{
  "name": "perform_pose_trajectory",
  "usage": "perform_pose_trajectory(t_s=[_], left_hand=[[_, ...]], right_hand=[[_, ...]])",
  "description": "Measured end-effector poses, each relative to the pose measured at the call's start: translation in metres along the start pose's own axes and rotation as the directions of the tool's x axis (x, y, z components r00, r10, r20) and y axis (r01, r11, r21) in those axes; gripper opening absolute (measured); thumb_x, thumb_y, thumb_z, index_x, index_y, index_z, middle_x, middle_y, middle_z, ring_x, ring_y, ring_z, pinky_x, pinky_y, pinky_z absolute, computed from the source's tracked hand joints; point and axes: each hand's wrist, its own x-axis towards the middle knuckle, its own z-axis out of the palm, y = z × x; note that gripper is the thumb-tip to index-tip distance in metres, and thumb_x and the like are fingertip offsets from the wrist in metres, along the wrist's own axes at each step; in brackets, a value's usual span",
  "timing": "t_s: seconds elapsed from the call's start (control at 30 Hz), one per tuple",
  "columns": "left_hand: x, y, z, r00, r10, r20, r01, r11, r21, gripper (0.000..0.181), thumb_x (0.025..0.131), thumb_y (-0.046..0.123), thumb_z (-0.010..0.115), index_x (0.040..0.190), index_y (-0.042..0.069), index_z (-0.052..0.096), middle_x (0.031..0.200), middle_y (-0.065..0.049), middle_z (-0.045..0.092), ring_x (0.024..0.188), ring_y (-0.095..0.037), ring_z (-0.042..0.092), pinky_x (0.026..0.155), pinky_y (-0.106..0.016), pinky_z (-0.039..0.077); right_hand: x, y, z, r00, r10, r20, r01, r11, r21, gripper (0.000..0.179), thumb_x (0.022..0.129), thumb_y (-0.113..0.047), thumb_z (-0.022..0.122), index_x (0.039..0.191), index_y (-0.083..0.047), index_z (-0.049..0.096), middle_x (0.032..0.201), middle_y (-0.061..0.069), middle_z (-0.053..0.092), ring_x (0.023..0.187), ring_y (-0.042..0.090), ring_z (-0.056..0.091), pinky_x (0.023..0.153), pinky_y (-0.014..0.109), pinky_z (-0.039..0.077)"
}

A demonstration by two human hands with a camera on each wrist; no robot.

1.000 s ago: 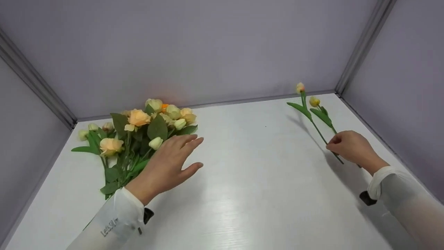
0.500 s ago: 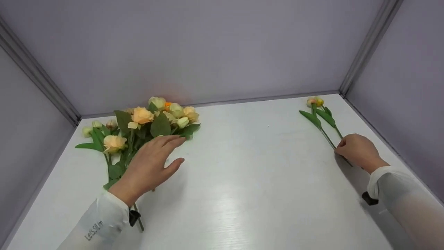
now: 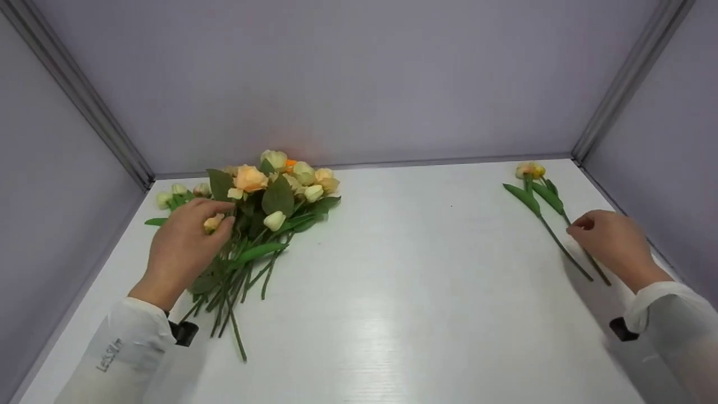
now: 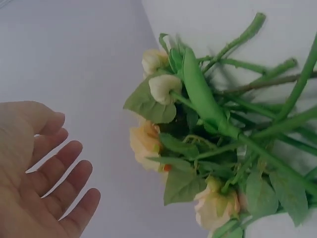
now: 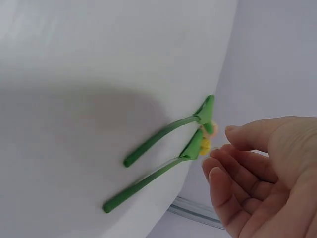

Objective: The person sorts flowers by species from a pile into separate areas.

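Observation:
Two tulips, one pale peach [image 3: 524,170] and one yellow [image 3: 539,171], lie side by side on the white table at the right, blooms toward the back wall. My right hand [image 3: 617,244] hovers just over their stems; in the right wrist view its loosely curled fingers [image 5: 223,191] hold nothing. A heap of artificial flowers [image 3: 277,219], with peach roses and pale tulips, lies at the left, green stems pointing frontward. Above its left part is my left hand [image 3: 182,247], hiding some blooms. The left wrist view shows that hand's relaxed, spread fingers [image 4: 64,168], also holding nothing.
A grey-lilac back wall [image 3: 359,84] and side panels bound the white table [image 3: 392,292]. Metal corner posts [image 3: 634,78] stand at both rear corners. The flower heap reaches close to the back wall.
My right hand has lowered the peach tulip beside the yellow one, let go of it and risen slightly. My left hand has moved left across the flower heap, uncovering its stems.

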Motion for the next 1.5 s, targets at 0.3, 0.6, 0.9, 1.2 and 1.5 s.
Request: perform_pose_trajectory(t_s=[0.3, 0.6, 0.9, 1.2, 1.5], left_hand=[[-0.021, -0.032, -0.025, 0.898, -0.262, 0.354, 0.248, 0.965, 0.084, 0.030, 0.101, 0.029, 0.062, 0.118, 0.007, 0.073, 0.113, -0.012, 0.070, 0.091, -0.028, 0.064, 0.072, -0.046, 0.051], [-0.034, -0.045, 0.011, 0.845, -0.323, 0.425, 0.295, 0.946, 0.134, 0.021, 0.097, 0.028, 0.069, 0.105, 0.010, 0.077, 0.102, -0.007, 0.073, 0.082, -0.024, 0.063, 0.067, -0.043, 0.051], [-0.028, -0.045, 0.018, 0.841, -0.327, 0.430, 0.267, 0.944, 0.196, 0.021, 0.096, 0.018, 0.064, 0.075, 0.014, 0.061, 0.064, 0.002, 0.048, 0.060, -0.018, 0.045, 0.055, -0.034, 0.035], [-0.032, -0.038, 0.012, 0.862, -0.279, 0.423, 0.230, 0.959, 0.164, 0.029, 0.095, 0.015, 0.062, 0.068, 0.017, 0.050, 0.059, 0.003, 0.035, 0.055, -0.017, 0.037, 0.054, -0.034, 0.031], [-0.023, 0.015, -0.019, 0.861, -0.180, 0.475, 0.219, 0.975, -0.027, 0.016, 0.099, 0.027, 0.066, 0.094, 0.013, 0.074, 0.083, 0.001, 0.065, 0.071, -0.018, 0.055, 0.068, -0.038, 0.047]], right_hand=[[-0.013, -0.068, 0.000, 0.985, -0.119, -0.124, 0.130, 0.988, 0.088, 0.043, 0.103, -0.045, 0.057, 0.120, -0.007, 0.071, 0.109, 0.015, 0.071, 0.093, 0.031, 0.065, 0.069, 0.038, 0.050], [-0.030, -0.123, 0.044, 0.929, -0.361, -0.080, 0.366, 0.929, 0.053, 0.024, 0.101, -0.029, 0.068, 0.112, -0.010, 0.077, 0.095, 0.001, 0.072, 0.082, 0.019, 0.064, 0.068, 0.038, 0.051], [-0.036, -0.128, 0.052, 0.926, -0.373, -0.057, 0.376, 0.925, 0.059, 0.016, 0.100, -0.024, 0.068, 0.109, -0.015, 0.079, 0.095, -0.004, 0.073, 0.083, 0.016, 0.063, 0.070, 0.038, 0.051], [-0.036, -0.120, 0.055, 0.939, -0.342, -0.032, 0.344, 0.937, 0.059, 0.018, 0.100, -0.026, 0.067, 0.109, -0.015, 0.079, 0.095, -0.003, 0.073, 0.083, 0.018, 0.063, 0.070, 0.040, 0.051], [-0.033, -0.115, 0.054, 0.940, -0.340, -0.026, 0.341, 0.937, 0.079, 0.020, 0.101, -0.028, 0.066, 0.110, -0.014, 0.078, 0.097, -0.002, 0.073, 0.085, 0.019, 0.064, 0.071, 0.041, 0.052]])
